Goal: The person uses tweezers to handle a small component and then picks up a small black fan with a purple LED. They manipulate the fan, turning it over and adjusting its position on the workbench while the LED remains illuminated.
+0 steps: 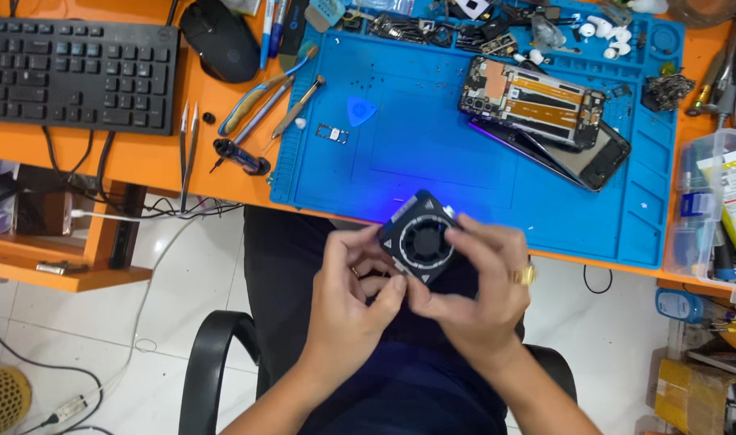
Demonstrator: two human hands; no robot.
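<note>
Holding one small square black fan unit [420, 239] between them, both hands sit in the lower centre of the frame, over the person's lap and just below the edge of the bench [223, 173]. The left hand [348, 310] is curled, its thumb and fingers pinching the lower left corner of the unit. The right hand [485, 290] wraps the right side with bent fingers (one gold ring shows on it). The unit looks like hard plastic, with a round grille in the middle and blue light at its top edge. Above it lies one blue silicone mat [480, 137], soft and matte, with many small compartments. On the mat rest one opened phone [533, 101], one dark glass screen [581, 157] and one blue triangular pick [361, 110]. One keyboard [74, 72] and one mouse [220, 39] stand upper left.
</note>
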